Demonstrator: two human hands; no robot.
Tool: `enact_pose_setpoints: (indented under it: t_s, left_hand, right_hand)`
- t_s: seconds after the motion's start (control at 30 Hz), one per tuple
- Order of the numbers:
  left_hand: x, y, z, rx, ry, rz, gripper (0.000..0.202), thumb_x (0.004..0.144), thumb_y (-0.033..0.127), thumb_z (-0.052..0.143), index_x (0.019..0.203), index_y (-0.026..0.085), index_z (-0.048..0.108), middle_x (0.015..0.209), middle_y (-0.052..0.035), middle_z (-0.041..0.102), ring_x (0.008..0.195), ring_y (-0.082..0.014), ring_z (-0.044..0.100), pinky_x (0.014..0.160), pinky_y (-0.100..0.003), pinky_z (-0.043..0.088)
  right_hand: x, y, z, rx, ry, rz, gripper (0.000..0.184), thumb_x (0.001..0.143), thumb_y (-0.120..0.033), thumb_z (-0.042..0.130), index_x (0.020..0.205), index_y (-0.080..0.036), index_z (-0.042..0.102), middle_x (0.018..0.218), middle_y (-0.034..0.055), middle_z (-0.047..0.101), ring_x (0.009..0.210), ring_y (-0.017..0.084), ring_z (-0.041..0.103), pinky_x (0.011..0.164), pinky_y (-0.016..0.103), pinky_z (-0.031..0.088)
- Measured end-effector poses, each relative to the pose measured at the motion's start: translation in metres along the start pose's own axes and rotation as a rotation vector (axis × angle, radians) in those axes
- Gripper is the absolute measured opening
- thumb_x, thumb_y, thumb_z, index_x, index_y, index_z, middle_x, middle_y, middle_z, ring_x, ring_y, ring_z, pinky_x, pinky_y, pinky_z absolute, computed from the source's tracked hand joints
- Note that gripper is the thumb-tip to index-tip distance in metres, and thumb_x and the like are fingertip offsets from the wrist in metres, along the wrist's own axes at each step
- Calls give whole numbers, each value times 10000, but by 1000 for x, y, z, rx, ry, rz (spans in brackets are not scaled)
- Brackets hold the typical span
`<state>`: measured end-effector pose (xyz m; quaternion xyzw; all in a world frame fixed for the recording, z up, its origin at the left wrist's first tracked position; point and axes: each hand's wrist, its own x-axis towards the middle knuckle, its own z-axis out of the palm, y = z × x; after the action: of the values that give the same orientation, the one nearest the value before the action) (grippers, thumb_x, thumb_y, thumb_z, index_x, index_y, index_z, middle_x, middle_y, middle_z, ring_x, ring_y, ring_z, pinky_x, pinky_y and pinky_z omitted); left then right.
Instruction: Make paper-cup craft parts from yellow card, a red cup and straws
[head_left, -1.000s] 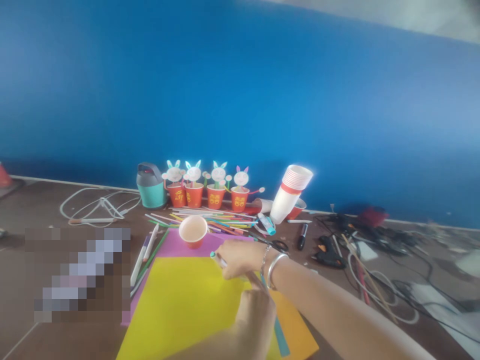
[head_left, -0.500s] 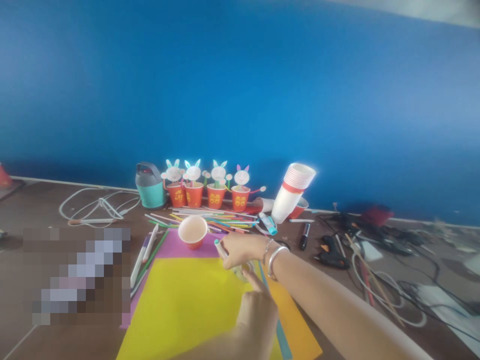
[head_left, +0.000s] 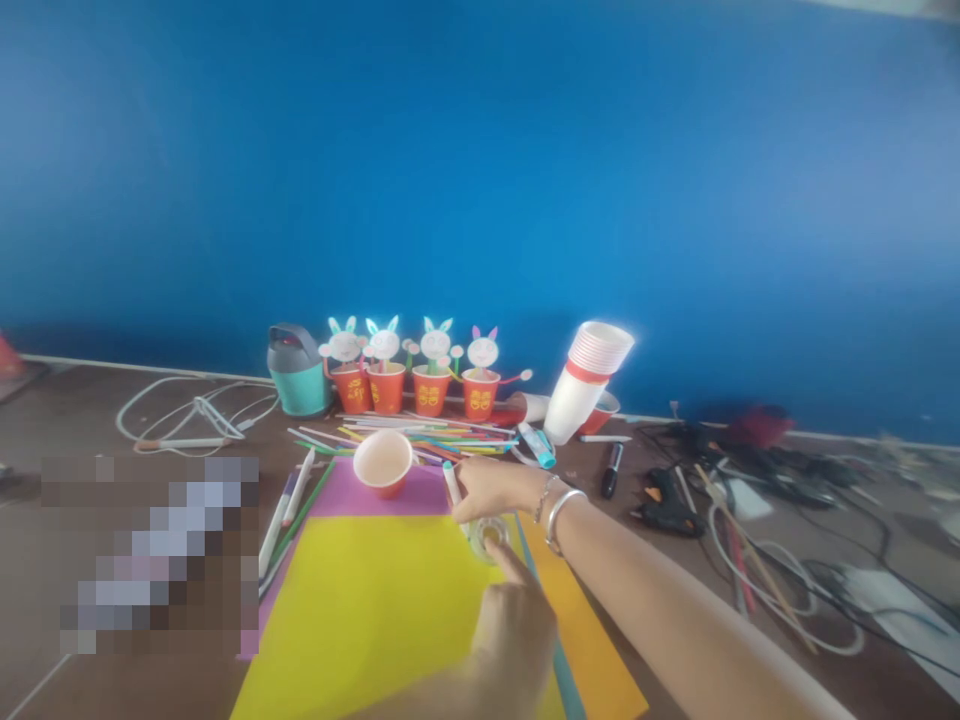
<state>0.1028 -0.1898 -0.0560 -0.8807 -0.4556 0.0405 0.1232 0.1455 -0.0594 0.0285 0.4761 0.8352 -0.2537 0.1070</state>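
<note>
In the head view, my right hand [head_left: 487, 488] is closed round a white marker [head_left: 451, 484] with a teal end, held upright. Its lower end meets the far left edge of a roll of clear tape [head_left: 490, 541], though the tip is hidden. My left hand [head_left: 512, 612] reaches up from below, a finger pressed on the tape roll; its other fingers look folded. Under the roll lies a sheet of yellow paper [head_left: 375, 610]. Just left of my right hand, a paper cup [head_left: 383, 462] stands on purple paper [head_left: 427, 492].
Behind stand several red cups with rabbit figures [head_left: 431, 390], a teal container [head_left: 298, 385] and a leaning stack of paper cups [head_left: 585, 385]. Coloured sticks [head_left: 442, 440] lie before them. On the right are a black marker [head_left: 611, 470], a glue gun [head_left: 670, 505] and cables.
My right hand and the marker have moved slightly right, the marker now more upright. More of the tape roll shows. My left hand stays on it.
</note>
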Motion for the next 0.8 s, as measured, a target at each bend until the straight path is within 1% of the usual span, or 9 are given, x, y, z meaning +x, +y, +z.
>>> enact_pose_setpoints:
  t_s: [0.17, 0.33, 0.43, 0.57, 0.8]
  left_hand:
    - [1, -1, -4, 34, -38, 24, 489, 799, 123, 577, 1280, 51, 527, 1122, -351, 617, 453, -158, 606, 347, -224, 455]
    - [1, 0, -4, 39, -44, 30, 457, 792, 145, 588, 1236, 37, 572, 1098, -355, 627, 485, -184, 631, 338, -219, 449]
    - [2, 1, -1, 13, -22, 18, 455, 791, 165, 594, 1226, 33, 581, 1109, -369, 613, 476, -182, 629, 336, -224, 452]
    - [2, 2, 4, 5, -15, 16, 478, 792, 138, 577, 1258, 38, 546, 1147, -381, 585, 489, -185, 637, 352, -234, 466]
    - [-1, 0, 1, 7, -37, 27, 489, 797, 120, 560, 1280, 50, 527, 1185, -375, 566, 444, -143, 601, 353, -227, 462]
  right_hand:
    - [0, 5, 0, 61, 22, -3, 145, 633, -301, 607, 656, -158, 619, 559, -19, 532, 492, 114, 470, 447, 220, 334]
    - [3, 14, 2, 123, 46, -14, 121, 630, -280, 598, 588, -178, 549, 546, -42, 496, 491, 103, 450, 435, 208, 314]
    - [5, 19, 3, 168, 57, -30, 104, 630, -259, 590, 590, -182, 533, 562, -46, 504, 509, 101, 457, 440, 200, 318]
    - [6, 22, 5, 214, 81, -31, 90, 622, -242, 594, 590, -181, 536, 567, -43, 525, 521, 107, 479, 450, 200, 332]
    - [4, 26, 7, 294, 132, -19, 77, 620, -232, 602, 595, -182, 551, 575, -45, 550, 526, 102, 494, 462, 195, 340]
